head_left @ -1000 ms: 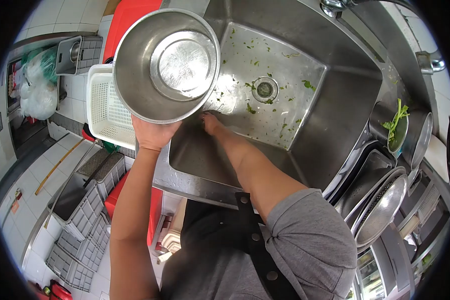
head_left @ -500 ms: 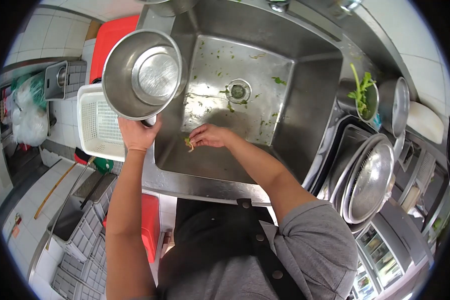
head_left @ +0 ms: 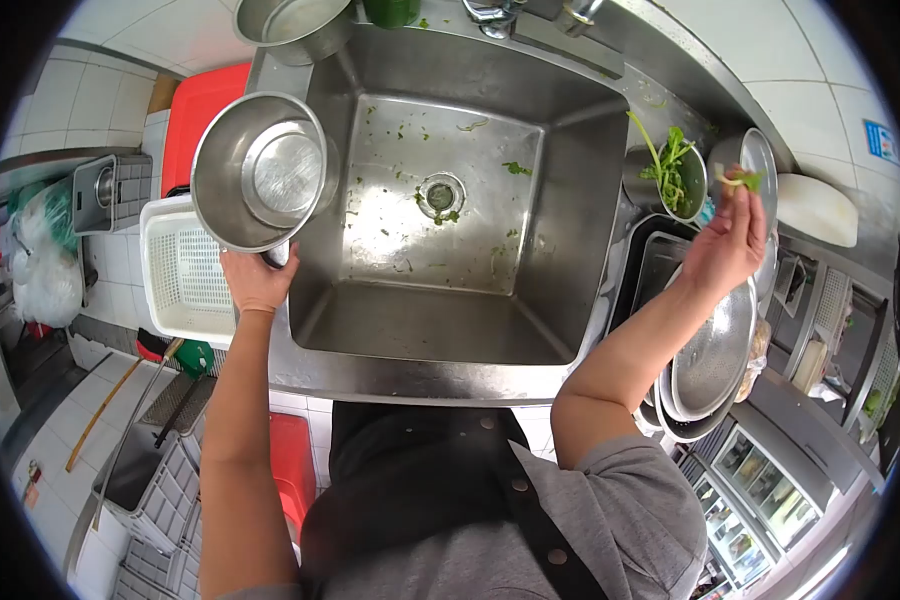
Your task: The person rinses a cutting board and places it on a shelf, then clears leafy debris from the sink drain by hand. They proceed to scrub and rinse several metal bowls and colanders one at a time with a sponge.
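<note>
My left hand point(head_left: 257, 280) is closed around the handle of a metal pot point(head_left: 260, 172), which is tilted so its bare inside faces me. The pot is over the left edge of the sink point(head_left: 415, 310). Out to the right, my right hand point(head_left: 727, 245) is raised, its fingertips pinching a small scrap of leafy greens point(head_left: 742, 179). Just left of that hand stands a metal container point(head_left: 640, 185) with leafy stalks point(head_left: 674, 165) in it. Wet leaf bits point(head_left: 517, 168) are scattered over the sink floor around the drain point(head_left: 441, 195).
A white plastic basket point(head_left: 155, 285) stands left of the sink, with a red lid point(head_left: 205, 110) behind it. Metal strainers and trays point(head_left: 705, 370) are stacked at the right. Another metal bowl point(head_left: 292, 30) sits at the back left, and a faucet point(head_left: 494, 14) is at the rear.
My right hand has moved from over the sink's front left up to the right, carrying the greens scrap. The pot stays in my left hand; the view has shifted a little.
</note>
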Available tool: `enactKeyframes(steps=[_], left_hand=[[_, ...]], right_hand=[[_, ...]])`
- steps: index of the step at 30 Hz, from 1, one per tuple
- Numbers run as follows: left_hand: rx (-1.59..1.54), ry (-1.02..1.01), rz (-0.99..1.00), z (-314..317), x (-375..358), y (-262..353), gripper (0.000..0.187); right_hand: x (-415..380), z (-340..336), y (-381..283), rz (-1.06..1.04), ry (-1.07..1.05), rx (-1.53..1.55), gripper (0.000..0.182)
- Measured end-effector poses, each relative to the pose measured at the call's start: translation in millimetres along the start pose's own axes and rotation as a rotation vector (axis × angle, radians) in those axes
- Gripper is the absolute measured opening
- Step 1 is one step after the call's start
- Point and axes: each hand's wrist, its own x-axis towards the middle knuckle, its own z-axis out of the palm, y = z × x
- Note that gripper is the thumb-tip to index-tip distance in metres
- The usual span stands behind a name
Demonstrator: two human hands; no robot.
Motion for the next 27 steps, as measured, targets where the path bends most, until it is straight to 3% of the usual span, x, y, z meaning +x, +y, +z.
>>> enactKeyframes(steps=[2, 3, 5, 6, 7, 9, 12, 15, 17, 21, 24, 27], left_hand=[[0.001, 0.01, 0.008, -0.6, 0.1, -1.0, 0.05], [-0.005, 0.021, 0.022, -0.1, 0.7, -0.5, 0.05], [0.0, 0.029, 0.026, 0.4, 1.0, -0.1, 0.05], [0.007, 0.036, 0.035, 0.4, 1.4, -1.7, 0.05], [0.019, 0.039, 0.021, 0.9, 1.1, -4.7, 0.05], [-0.02, -0.125, -0.073, 3.1, -3.9, -7.7, 0.053], [-0.029, -0.042, -0.014, -4.7, 4.6, 1.9, 0.051], [-0.011, -0.039, 0.015, 5.4, -1.7, -11.3, 0.054], [-0.007, -0.076, -0.011, 9.2, -6.2, -18.7, 0.057], [0.059, -0.149, 0.014, 3.8, -0.9, -12.7, 0.065], [-0.069, -0.225, -0.061, 7.4, -3.8, -17.2, 0.065], [0.002, -0.219, -0.03, 13.6, -12.0, -22.8, 0.065]], right_hand=[[14.0, -14.2, 15.3, -0.242, 0.256, -0.588, 0.018], [17.4, -26.9, 22.3, -0.222, 0.133, -1.062, 0.019], [6.4, -19.0, 33.1, -0.06, -0.001, -1.468, 0.021], [2.4, -19.3, 44.8, -0.256, 0.071, -1.387, 0.018], [-0.9, -6.1, 52.0, -0.258, 0.056, -1.375, 0.018], [-25.3, 27.2, 64.6, -0.417, 0.169, -0.959, 0.015], [-55.5, 55.5, 144.1, -0.173, -0.068, -0.767, 0.013], [-82.5, 14.4, 322.2, 0.217, -0.24, -0.807, 0.013], [-102.4, -33.8, 423.1, 0.375, -0.082, -0.754, 0.015], [-102.7, -60.6, 496.2, 0.843, 0.262, -1.199, 0.023], [-97.0, -29.9, 526.8, 0.852, 0.271, -1.524, 0.028], [-97.4, 14.6, 557.3, 0.724, 0.067, -1.729, 0.035]])
